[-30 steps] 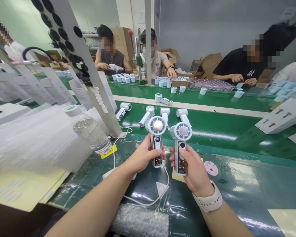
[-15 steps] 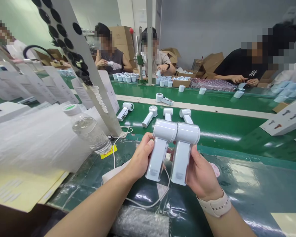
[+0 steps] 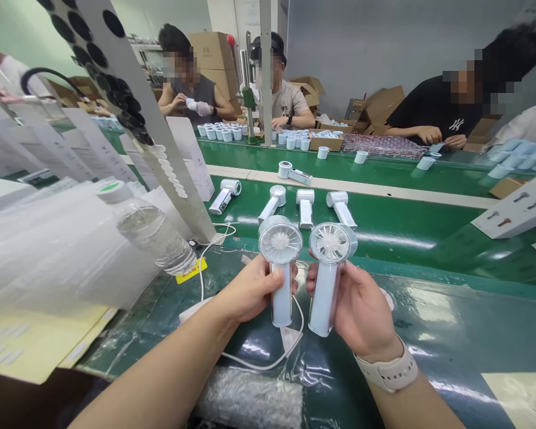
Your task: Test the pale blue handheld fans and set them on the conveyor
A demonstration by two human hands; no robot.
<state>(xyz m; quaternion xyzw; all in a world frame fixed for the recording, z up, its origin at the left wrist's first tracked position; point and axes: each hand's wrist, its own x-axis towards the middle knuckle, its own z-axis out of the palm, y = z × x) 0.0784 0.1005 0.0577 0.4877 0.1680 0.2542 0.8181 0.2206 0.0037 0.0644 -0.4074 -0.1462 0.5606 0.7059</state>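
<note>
My left hand [image 3: 259,287] is closed round the handle of a pale blue handheld fan [image 3: 281,298], its round grille facing me. In my right hand [image 3: 361,310] is a second handheld fan [image 3: 325,298] of the same kind, also upright with the bladed face toward me. The two fans are side by side with a narrow gap between them, and both look wrapped in clear casing. Beyond them, several more handheld fans [image 3: 305,208] lie on the green conveyor belt [image 3: 397,229]. A white cable [image 3: 259,367] loops on the bench beneath my hands.
To the left stand a water bottle [image 3: 149,229], plastic bags [image 3: 71,250] and a slanted metal post [image 3: 174,185]. Bubble wrap [image 3: 254,399] lies at the front edge. Across the belt, co-workers [image 3: 192,89] handle small parts near light blue cups [image 3: 223,132]. A printed white box [image 3: 513,208] is at right.
Both fans have been turned in my hands, from their smooth side to the round grilles facing me. A gap has opened between them. The view has shifted slightly.
</note>
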